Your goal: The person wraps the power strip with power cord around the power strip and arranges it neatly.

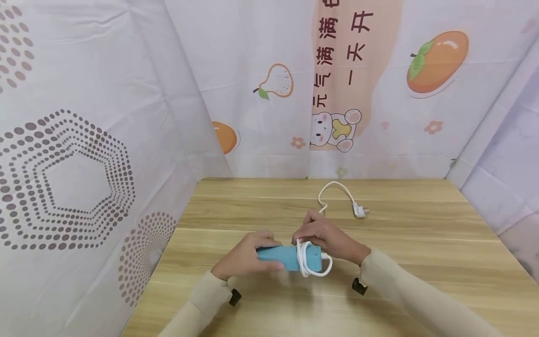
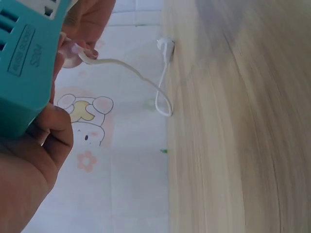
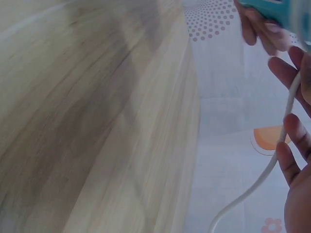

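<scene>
My left hand [image 1: 248, 256] grips the left end of a teal power strip [image 1: 278, 256], thumb on the near side and fingers on the far side. White cable [image 1: 302, 262] is wound in loops about the strip's right part. At the strip's far edge, my right hand [image 1: 326, 235] holds the cable, which runs between its fingers in the right wrist view [image 3: 290, 104]. In the left wrist view, printed lettering and socket slots show on the power strip [image 2: 36, 73]. The cable's loose end trails to a white plug [image 1: 359, 210] behind the right hand.
Below the hands is a wood-grain table [image 1: 236, 206]. A white curtain [image 1: 252, 37] printed with fruit and a bear hangs along its back edge, and a dotted white curtain [image 1: 84, 182] along the left side.
</scene>
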Available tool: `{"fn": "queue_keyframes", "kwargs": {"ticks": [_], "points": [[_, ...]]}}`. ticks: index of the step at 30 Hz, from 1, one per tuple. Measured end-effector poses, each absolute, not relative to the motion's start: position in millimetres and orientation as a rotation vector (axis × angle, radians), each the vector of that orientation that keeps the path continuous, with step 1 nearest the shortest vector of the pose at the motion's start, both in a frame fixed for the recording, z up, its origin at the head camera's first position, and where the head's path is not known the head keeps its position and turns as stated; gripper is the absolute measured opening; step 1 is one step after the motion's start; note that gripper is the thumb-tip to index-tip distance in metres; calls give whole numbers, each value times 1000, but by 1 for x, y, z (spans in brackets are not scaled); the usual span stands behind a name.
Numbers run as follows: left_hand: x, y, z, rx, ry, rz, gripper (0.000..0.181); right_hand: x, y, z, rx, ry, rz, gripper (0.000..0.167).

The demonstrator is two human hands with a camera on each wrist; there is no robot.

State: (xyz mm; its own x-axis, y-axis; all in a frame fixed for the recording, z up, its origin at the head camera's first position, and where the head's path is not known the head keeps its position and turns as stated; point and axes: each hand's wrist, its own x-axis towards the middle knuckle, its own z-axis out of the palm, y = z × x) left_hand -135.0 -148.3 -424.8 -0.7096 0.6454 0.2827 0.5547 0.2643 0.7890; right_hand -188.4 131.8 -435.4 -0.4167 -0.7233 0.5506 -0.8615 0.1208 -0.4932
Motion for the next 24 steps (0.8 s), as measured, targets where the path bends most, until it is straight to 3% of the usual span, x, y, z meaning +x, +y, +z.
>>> {"fn": "queue_keyframes", "kwargs": {"ticks": [7,11,16,24], "points": [[-136,-147,-428,1107,2385,1560,27,-181,131,-443,1526,-2237,1370,26],[-134,-146,-426,1015,2435,1600,29,-179,132,-443,1410,-2322,1428,37],[-134,-143,-424,893,2466,1722,26,-178,127,-441,1162,-2415,1431,19],[-137,-140,-423,740,2468,1840,24,-179,117,-439,1002,-2374,1252,29]]}}
